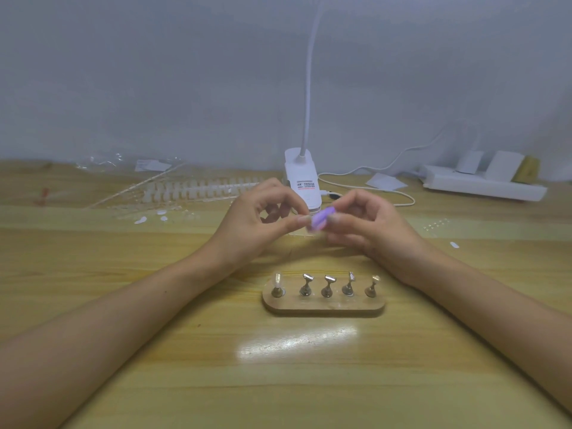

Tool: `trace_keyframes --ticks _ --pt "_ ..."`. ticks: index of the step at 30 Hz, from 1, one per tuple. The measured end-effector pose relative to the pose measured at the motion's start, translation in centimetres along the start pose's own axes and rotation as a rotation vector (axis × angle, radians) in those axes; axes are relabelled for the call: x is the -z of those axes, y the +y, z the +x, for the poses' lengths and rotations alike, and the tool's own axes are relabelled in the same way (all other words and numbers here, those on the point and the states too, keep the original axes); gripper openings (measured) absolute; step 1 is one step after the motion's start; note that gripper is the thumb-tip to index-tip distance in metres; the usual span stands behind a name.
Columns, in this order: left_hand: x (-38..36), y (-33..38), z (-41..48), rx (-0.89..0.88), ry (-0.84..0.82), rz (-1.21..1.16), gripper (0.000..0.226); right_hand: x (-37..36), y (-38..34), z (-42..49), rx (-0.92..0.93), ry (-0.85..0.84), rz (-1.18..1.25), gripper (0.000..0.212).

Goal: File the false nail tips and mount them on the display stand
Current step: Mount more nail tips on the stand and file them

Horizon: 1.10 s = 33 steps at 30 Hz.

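Observation:
A small purple nail file block (318, 220) is pinched in my right hand (368, 224) above the table. My left hand (260, 222) meets it from the left, thumb and forefinger pinched together at the file's edge; whatever they hold is too small and blurred to make out. Below my hands stands the wooden display stand (323, 305) with several metal holders. A clear nail tip (277, 281) sits on the leftmost holder, and the second holder from the right (351, 277) seems to carry something pale.
A strip of clear nail tips (198, 188) and loose tips (140, 219) lie at the back left beside plastic wrapping. A white clip lamp (301, 181) stands behind my hands, its cable running right. A white power strip (483, 184) lies at the back right.

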<state>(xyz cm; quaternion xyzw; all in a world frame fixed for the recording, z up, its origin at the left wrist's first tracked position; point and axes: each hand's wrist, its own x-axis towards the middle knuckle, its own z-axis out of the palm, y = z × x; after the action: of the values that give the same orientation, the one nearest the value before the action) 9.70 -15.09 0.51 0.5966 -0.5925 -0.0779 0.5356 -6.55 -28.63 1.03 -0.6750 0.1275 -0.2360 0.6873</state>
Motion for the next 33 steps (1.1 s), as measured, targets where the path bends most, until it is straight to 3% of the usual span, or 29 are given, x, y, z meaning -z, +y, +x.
trace_keyframes --ticks 2,4,8,11,15,18,21,25,28,31,33 --pt "-0.04 0.02 0.01 0.009 0.009 -0.005 0.004 0.22 0.0 -0.02 -0.003 0.0 0.01 0.018" --pt "-0.02 0.09 0.03 -0.001 0.008 0.012 0.006 0.0 -0.05 -0.12 -0.015 -0.108 -0.072 0.017" --pt "-0.04 0.17 0.04 0.004 0.006 0.003 0.006 0.26 0.13 0.05 0.007 0.022 0.051 0.017" --pt "-0.11 0.18 0.0 -0.004 0.004 0.014 0.005 0.1 0.14 -0.1 -0.001 -0.137 -0.048 0.018" --pt "-0.12 0.2 0.01 -0.005 0.004 0.02 0.005 0.23 0.2 0.11 0.016 -0.004 0.031 0.019" --pt "-0.08 0.16 0.0 -0.013 0.012 0.036 0.005 0.1 0.17 -0.02 -0.001 -0.161 -0.051 0.018" --pt "-0.11 0.22 -0.05 -0.022 0.003 0.038 0.004 0.33 0.21 0.1 0.016 0.003 0.043 0.019" --pt "-0.12 0.16 0.0 -0.034 0.011 0.053 0.005 0.19 0.32 0.05 -0.006 -0.145 -0.073 0.017" --pt "-0.16 0.05 0.03 -0.029 0.008 0.049 0.005 0.46 0.33 0.21 0.011 0.018 0.041 0.018" --pt "-0.13 -0.04 0.02 -0.027 0.015 0.047 0.004 0.33 0.32 0.11 -0.006 -0.139 -0.052 0.015" --pt "-0.15 -0.01 0.03 -0.034 0.001 0.054 0.004 0.17 0.44 0.2 0.005 -0.072 -0.005 0.016"
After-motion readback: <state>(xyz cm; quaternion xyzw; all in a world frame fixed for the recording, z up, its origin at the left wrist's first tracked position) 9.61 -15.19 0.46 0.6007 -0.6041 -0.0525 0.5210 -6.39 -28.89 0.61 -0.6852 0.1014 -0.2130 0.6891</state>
